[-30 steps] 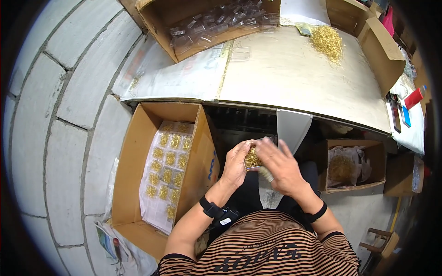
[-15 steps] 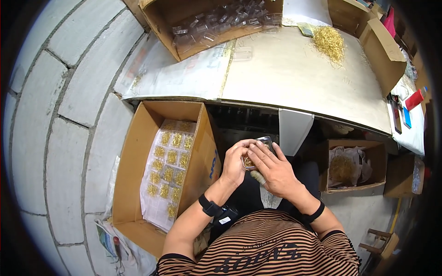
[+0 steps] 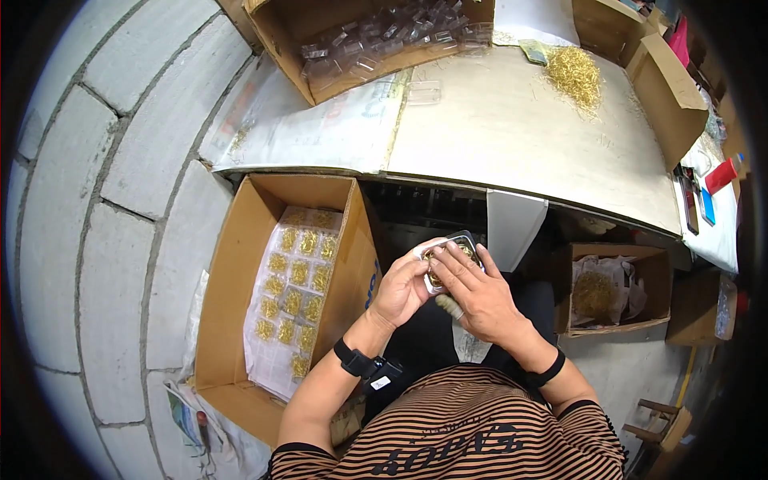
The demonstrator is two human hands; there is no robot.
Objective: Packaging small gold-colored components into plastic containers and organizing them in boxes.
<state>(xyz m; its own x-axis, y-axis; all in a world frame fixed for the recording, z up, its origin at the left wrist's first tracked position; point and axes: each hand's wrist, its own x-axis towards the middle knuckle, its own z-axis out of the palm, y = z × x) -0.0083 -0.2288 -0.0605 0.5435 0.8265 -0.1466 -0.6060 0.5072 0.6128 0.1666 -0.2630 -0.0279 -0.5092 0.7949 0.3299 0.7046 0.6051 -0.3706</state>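
In front of my lap is a small clear plastic box (image 3: 466, 238), tilted, with gold-coloured metal pieces inside. My left hand (image 3: 402, 290) is closed round its left side. The fingers of my right hand (image 3: 480, 298) lie stretched flat across its top, partly hiding the contents. A pale wrap (image 3: 449, 306) covers one digit of the right hand. To the left, a tall cardboard box (image 3: 216, 320) stands with its top open. Inside it, on white paper (image 3: 254, 352), lie rows of clear boxes (image 3: 298, 273) with gold-coloured pieces in them.
The pale worktable (image 3: 496, 120) carries a loose heap of thin gold-coloured pieces (image 3: 573, 78), a carton of clear plastic boxes (image 3: 284, 48) and one clear box (image 3: 424, 92). A lined carton (image 3: 616, 320) stands right. A small wooden stool (image 3: 660, 424) is lower right; a block wall (image 3: 120, 240) rises left.
The plastic box has turned and risen slightly, showing more of its top and contents. My left hand has shifted slightly left and down its side; the right fingers still lie over it.
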